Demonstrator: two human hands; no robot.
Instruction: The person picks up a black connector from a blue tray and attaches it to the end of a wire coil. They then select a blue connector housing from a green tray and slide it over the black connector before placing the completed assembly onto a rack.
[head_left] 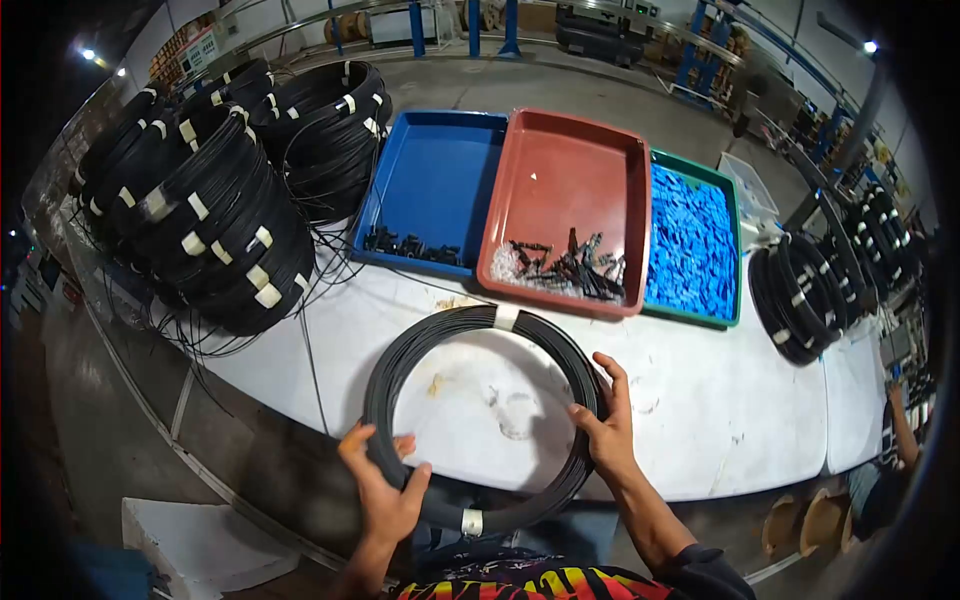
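A coil of black cable [395, 370], bound with white tape at its far and near sides, is held over the front of the white table. My left hand [388, 500] grips its lower left side, with fingertips showing inside the ring and the thumb apart. On the right side of the ring, my right hand [612, 435] has its thumb on the inner edge and its fingers along the outside. Beyond the coil stand a blue tray [430, 160] with small black parts, a red tray [575, 180] with black pieces and clear bits, and a green tray [738, 255] full of blue pieces.
Stacks of taped black cable coils [215, 220] stand at the left, with loose ends trailing over the white table [700, 430]. More coils [795, 300] stand at the right. Another person's arm [903, 425] shows at the far right edge. A clear bin [750, 185] sits behind the green tray.
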